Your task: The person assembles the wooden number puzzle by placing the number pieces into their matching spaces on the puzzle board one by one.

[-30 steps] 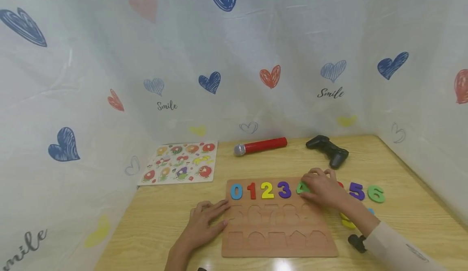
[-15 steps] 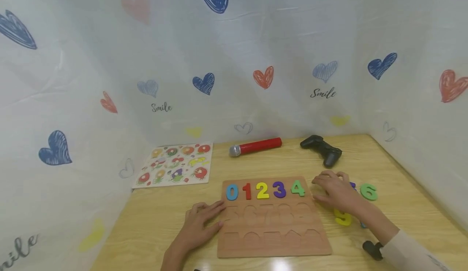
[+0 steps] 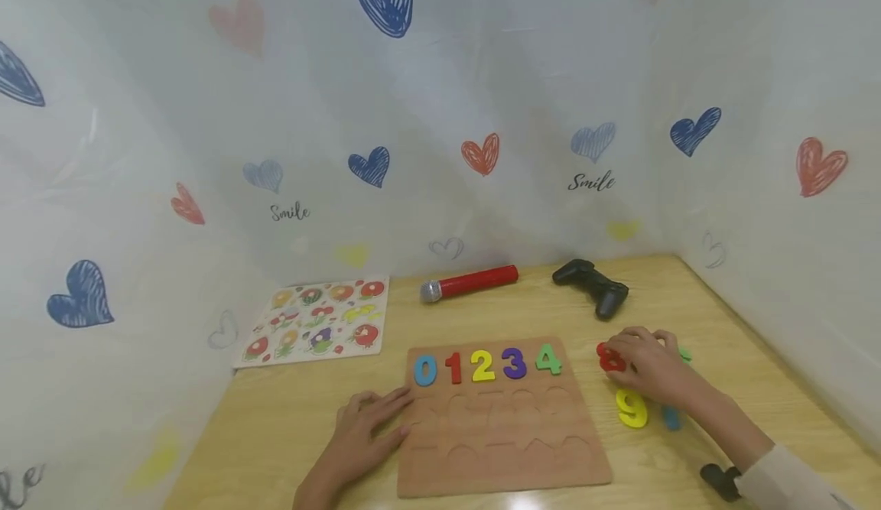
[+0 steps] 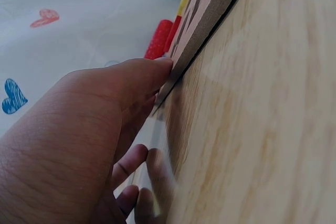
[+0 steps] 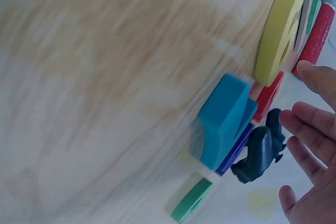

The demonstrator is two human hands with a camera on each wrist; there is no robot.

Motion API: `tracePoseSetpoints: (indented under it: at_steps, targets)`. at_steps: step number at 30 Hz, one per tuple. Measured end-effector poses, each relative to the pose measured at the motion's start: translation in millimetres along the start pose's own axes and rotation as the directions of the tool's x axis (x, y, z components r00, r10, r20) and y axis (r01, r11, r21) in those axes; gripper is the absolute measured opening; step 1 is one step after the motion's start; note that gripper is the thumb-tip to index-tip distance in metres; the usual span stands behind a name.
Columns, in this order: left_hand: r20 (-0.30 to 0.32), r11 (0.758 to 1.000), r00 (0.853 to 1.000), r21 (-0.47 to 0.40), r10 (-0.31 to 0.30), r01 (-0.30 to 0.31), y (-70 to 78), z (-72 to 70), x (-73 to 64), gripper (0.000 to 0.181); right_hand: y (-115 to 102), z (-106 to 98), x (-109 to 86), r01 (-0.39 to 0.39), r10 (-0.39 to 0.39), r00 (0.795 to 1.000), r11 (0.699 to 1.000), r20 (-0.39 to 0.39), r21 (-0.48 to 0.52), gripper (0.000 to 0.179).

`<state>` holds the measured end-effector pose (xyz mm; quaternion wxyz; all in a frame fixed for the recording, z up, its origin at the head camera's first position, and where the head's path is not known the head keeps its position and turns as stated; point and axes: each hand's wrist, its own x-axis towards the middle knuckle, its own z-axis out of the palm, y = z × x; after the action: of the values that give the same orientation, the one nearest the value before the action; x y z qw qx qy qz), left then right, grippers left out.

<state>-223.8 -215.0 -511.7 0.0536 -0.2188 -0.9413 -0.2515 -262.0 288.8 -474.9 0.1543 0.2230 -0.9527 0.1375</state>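
Now my right hand [image 3: 650, 365] is hovering, fingers loosely spread, at the flat red number-eight piece [image 3: 609, 358], two o'clock from the brown wooden board [image 3: 504, 476]; picking seems to be starting, probably calling for pinching.

Cream right sleeve [image 3: 785, 483], small greyish mark [image 3: 841, 501] on its fabric, black rounded device [image 3: 719, 482] beside it

Head view high, forward-down; wrist views low, close; microphone [image 3: 475, 283] common to all.
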Motion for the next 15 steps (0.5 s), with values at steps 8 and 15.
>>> tracePoseSetpoints:
  at_steps: [8,15]
  targets:
    - [0.007,1.0,1.0,-0.003,-0.024,0.024,-1.0,0.2,-4.4,0.047,16.0,0.2,-12.5,0.023,-0.023,0.998,1.0,-0.053,0.004,0.028]
    - [0.002,1.0,1.0,-0.003,-0.009,0.009,0.9,0.2,-0.9,0.046,29.9,-3.2,-18.9,-0.042,0.041,0.999,0.998,-0.011,-0.039,0.041]
